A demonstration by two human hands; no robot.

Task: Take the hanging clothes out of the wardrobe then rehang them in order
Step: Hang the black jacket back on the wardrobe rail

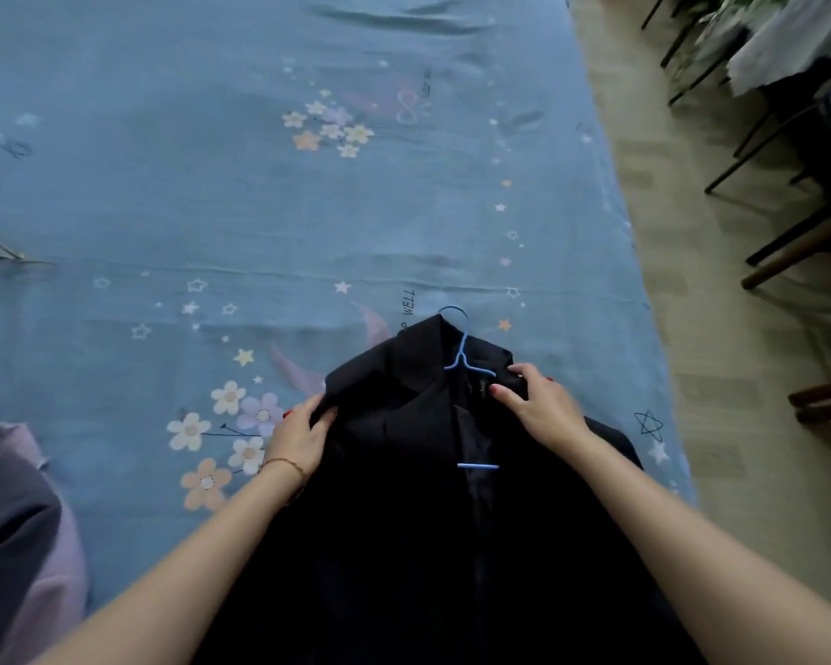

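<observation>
dark jacket (404,472) on blue hanger (461,357), flat on bed (212,184) | left hand (298,439) grips shoulder | right hand (538,400) pinches collar

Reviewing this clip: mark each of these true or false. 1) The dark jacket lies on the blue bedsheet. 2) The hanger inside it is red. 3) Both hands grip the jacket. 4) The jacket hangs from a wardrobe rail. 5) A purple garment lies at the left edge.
1) True: the dark jacket lies on the blue bedsheet.
2) False: the hanger is blue.
3) True: the left hand grips one shoulder, the right hand grips the collar area.
4) False: it lies flat on the bed; no rail shows.
5) True: a purple garment lies there.
</observation>
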